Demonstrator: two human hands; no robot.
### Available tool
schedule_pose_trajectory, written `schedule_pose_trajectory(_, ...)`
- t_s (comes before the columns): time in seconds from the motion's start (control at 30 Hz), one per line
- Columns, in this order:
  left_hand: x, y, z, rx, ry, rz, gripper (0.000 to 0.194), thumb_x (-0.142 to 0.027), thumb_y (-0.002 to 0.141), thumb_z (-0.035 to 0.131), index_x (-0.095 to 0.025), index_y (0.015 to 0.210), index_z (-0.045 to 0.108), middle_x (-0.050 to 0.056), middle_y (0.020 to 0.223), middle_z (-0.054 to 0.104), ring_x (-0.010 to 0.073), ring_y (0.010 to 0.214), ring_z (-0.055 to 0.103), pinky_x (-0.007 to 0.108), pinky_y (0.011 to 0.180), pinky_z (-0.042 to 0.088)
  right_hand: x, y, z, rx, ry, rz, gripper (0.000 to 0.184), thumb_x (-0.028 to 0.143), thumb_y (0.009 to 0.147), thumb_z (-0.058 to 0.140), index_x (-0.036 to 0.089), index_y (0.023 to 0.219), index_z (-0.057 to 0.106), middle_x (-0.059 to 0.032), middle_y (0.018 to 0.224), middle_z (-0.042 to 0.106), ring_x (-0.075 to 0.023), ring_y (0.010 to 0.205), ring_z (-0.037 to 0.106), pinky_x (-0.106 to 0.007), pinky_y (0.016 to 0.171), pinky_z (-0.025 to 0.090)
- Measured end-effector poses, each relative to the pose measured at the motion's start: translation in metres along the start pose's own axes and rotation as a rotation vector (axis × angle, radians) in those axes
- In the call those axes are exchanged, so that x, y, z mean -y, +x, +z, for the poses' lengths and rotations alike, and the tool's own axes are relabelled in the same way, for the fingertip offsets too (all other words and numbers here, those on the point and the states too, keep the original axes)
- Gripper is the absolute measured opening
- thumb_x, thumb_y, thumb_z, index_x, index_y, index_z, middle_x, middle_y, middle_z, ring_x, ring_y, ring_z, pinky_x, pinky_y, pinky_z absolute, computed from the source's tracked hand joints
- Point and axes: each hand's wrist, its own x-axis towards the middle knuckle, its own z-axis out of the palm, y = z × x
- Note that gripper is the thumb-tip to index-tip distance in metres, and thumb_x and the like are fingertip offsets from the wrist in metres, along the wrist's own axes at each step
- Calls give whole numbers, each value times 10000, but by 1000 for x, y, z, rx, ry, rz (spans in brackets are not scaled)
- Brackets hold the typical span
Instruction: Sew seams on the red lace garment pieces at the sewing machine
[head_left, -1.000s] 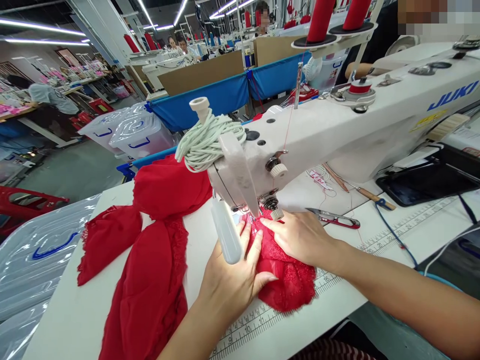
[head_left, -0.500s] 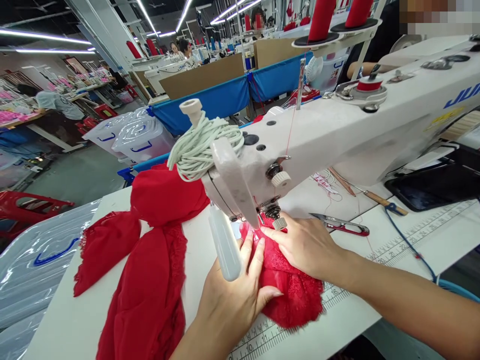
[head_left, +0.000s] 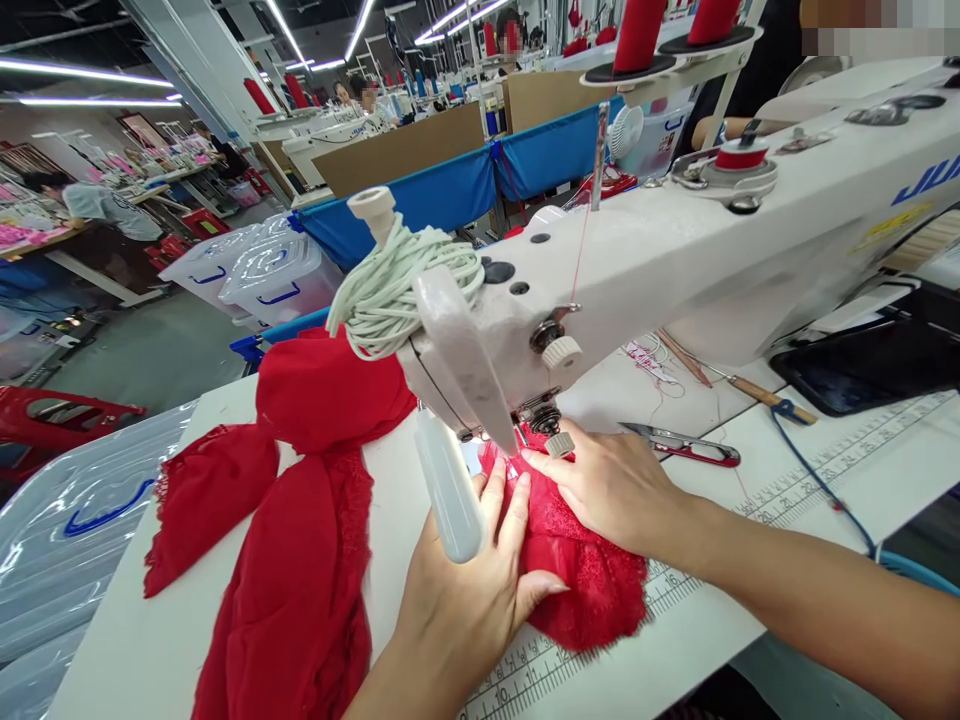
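A white sewing machine [head_left: 675,260] stands across the white table [head_left: 135,650]. A piece of red lace fabric [head_left: 592,590] lies under its needle. My left hand [head_left: 472,580] lies flat on the lace, fingers stretched toward the needle, beside the machine's white lamp [head_left: 448,490]. My right hand [head_left: 611,485] presses flat on the lace from the right, its fingertips next to the presser foot. A bundle of white cord [head_left: 397,290] is wound on the machine's head.
A pile of red fabric [head_left: 300,520] lies on the table's left. Red-handled thread snips [head_left: 686,447] and a wooden-handled tool [head_left: 750,392] lie right of the needle. A ruler strip [head_left: 825,460] runs along the table edge. Clear plastic bins [head_left: 270,275] and other workers sit behind.
Both hands have stayed flat on the red lace at the needle. The lace has shifted slightly, and the view has moved a little.
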Motion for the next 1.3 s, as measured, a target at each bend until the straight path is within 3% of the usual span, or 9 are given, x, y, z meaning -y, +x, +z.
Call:
schedule_pose_trajectory(0.17,2,-1,3,-13,-20,-6,745,-658,868,269,-100,1214,621,176,1287,598,340,1144,570,498,907,503,0,1,1,14,-2,17,356,240,916,399,342,1163,635,-55,952,614,-113,541,483,-288,493,152)
schedule_pose_trajectory(0.4,0,0,8,-14,-62,-61,762,-654,880,200,-120,1196,643,167,1260,621,347,1163,554,533,1030,356,-2,1,5,-6,9,33,386,227,903,405,382,1190,612,-58,1052,614,-105,537,489,-279,496,172)
schedule_pose_trajectory(0.73,2,-1,11,44,-76,-91,735,-662,867,252,-141,1251,599,170,1330,564,369,1229,498,574,1067,283,-1,3,3,10,22,39,363,262,929,373,357,1169,628,-58,991,602,-104,521,474,-281,492,203)
schedule_pose_trajectory(1.1,0,0,3,27,-92,-57,726,-658,858,320,-111,1257,585,170,1337,558,342,1221,513,514,1014,393,-6,-1,3,-50,70,-14,398,194,905,366,324,1164,639,-62,966,594,-105,562,470,-277,502,211)
schedule_pose_trajectory(1.3,-2,3,-3,34,-29,-23,688,-613,884,337,-79,1225,604,175,1254,623,345,1169,555,511,957,451,-4,0,-1,-9,30,-15,370,266,939,358,355,1174,629,-71,1019,607,-126,580,515,-280,514,237)
